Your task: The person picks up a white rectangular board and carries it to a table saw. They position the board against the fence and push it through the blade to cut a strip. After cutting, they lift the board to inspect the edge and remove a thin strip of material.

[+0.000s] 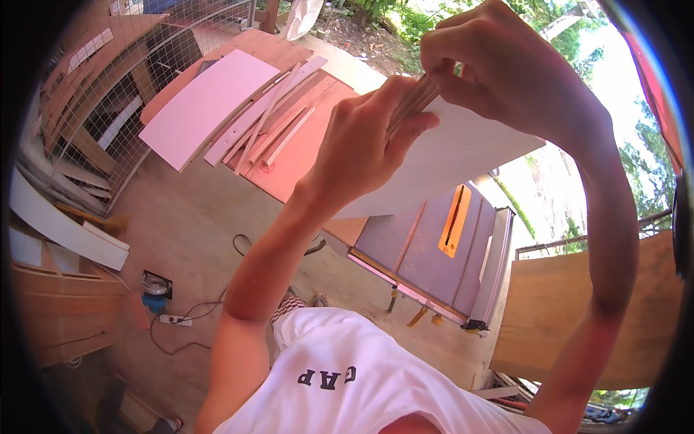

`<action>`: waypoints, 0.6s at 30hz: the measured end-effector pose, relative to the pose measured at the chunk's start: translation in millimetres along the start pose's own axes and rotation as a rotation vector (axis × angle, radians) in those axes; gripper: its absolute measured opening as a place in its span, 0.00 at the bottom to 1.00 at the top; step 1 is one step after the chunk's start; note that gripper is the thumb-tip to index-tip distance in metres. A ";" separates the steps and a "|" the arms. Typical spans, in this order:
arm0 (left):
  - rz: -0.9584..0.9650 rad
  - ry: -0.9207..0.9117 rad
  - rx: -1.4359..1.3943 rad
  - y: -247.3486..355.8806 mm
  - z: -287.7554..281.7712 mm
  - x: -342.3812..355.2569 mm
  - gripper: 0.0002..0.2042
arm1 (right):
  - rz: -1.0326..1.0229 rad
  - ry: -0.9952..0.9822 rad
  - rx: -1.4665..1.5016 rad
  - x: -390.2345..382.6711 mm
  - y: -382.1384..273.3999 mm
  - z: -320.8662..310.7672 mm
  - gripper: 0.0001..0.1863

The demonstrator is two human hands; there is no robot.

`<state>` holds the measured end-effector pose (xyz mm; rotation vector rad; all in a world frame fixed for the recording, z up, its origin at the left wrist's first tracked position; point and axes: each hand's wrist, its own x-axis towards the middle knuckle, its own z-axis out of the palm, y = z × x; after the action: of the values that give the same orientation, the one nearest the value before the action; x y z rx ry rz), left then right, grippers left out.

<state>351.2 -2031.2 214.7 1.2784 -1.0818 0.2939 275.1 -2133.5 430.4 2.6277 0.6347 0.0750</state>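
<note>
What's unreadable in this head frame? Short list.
- Thin wooden strips, head view: only a short length shows; left hand and right hand cover the rest, so the count is unclear.
- White panel: near edge hidden behind the left forearm.
- Table saw: blade not discernible in the orange insert.
- Plywood sheet: cut off by the fisheye rim.
- Small blue tool on the floor: too small to identify.

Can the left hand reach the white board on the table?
Probably not right now: the left hand grips the wood strips with the right hand, and the white board lies well beyond it.
</note>
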 end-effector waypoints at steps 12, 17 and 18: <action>0.032 0.023 -0.020 -6.9 1.0 3.2 0.17 | 0.020 0.131 0.294 -6.2 15.3 16.3 0.06; 0.009 0.027 -0.035 -1.4 0.1 2.1 0.17 | 0.050 0.096 0.304 -10.7 16.5 13.8 0.05; -0.001 0.018 -0.032 -0.4 -0.2 1.5 0.17 | 0.044 0.101 0.318 -9.7 15.3 13.8 0.04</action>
<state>352.3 -2031.7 215.7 1.2459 -1.0667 0.2856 274.9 -2155.6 424.9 2.9603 0.6707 0.1311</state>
